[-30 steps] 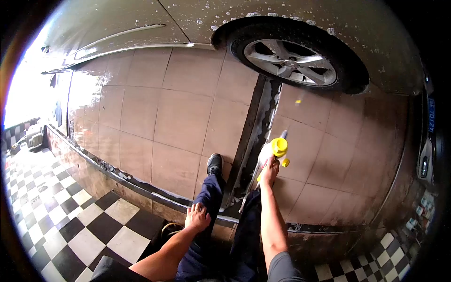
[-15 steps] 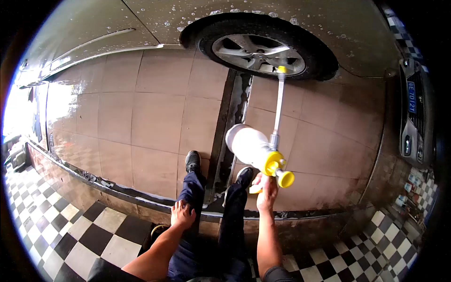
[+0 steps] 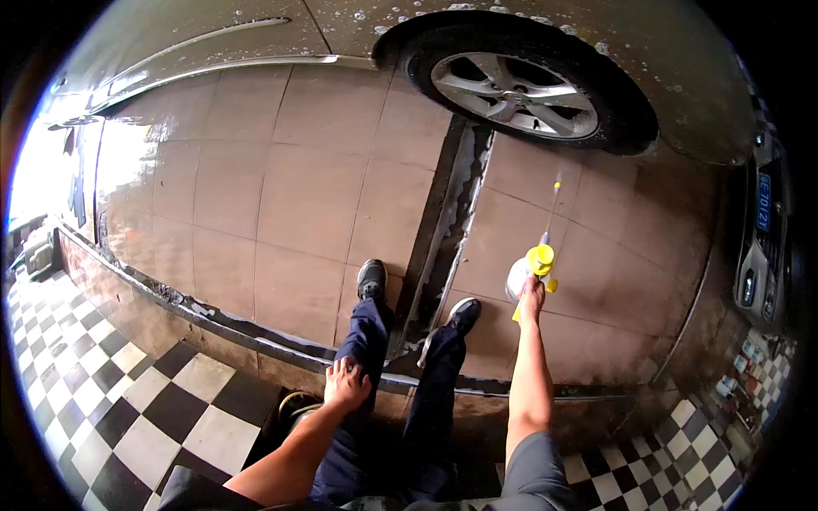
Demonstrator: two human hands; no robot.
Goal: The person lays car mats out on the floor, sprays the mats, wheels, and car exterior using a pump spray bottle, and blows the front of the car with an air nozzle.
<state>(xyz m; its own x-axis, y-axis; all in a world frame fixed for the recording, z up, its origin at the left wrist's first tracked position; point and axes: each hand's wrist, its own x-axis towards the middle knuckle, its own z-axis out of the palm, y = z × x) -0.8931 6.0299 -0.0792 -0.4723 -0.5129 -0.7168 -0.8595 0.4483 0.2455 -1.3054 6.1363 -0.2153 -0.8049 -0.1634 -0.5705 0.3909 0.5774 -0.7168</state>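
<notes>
right hand (image 3: 532, 298): grasping 1 sprayer (image 3: 540, 258) | left hand (image 3: 347, 386): loose, on 1 leg (image 3: 365, 328) | 1 wheel (image 3: 515, 97)

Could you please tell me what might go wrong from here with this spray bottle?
Only the right hand's grip holds the spray bottle, so it might twist or slip. The bottle's long wand points toward the alloy wheel and could knock it if pushed forward. The shoes straddle a dark floor strip, possibly an awkward spot to step on.

a vehicle bay, likely a car wash: white-spotted car (image 3: 690, 98), tiled floor (image 3: 311, 200), checkered paving (image 3: 179, 413)
</notes>
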